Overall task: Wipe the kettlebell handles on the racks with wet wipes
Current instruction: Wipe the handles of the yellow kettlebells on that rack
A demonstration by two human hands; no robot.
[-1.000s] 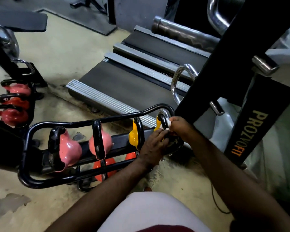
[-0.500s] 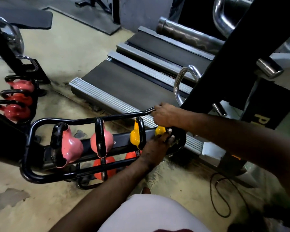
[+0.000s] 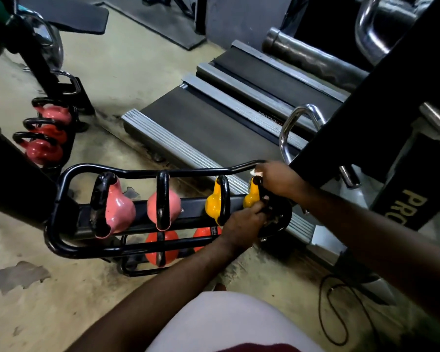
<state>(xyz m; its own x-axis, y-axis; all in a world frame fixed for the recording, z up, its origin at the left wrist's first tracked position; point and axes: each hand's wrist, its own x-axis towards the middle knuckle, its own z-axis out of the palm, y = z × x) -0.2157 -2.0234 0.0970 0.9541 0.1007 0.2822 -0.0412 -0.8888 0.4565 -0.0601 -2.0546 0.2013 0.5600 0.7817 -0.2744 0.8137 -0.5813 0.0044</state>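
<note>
Well left of the left hand [image 3: 244,221], two pink kettlebells [image 3: 118,208] are seated in the rack [image 3: 61,240], with open gaps left between their handles. Just left of that hand one yellow kettlebell [image 3: 213,205] is set. The end yellow kettlebell [image 3: 250,198] is gripped low on its handle [image 3: 260,192] by curled fingers. At the handle top, the wet wipe [image 3: 254,172] is pinched by the right hand [image 3: 277,179], just under the rack's rail. Room close to the right of it is limited by a black machine upright [image 3: 361,102]. The wipe was hidden half a second earlier and is now exposed. The left grip is unchanged.
</note>
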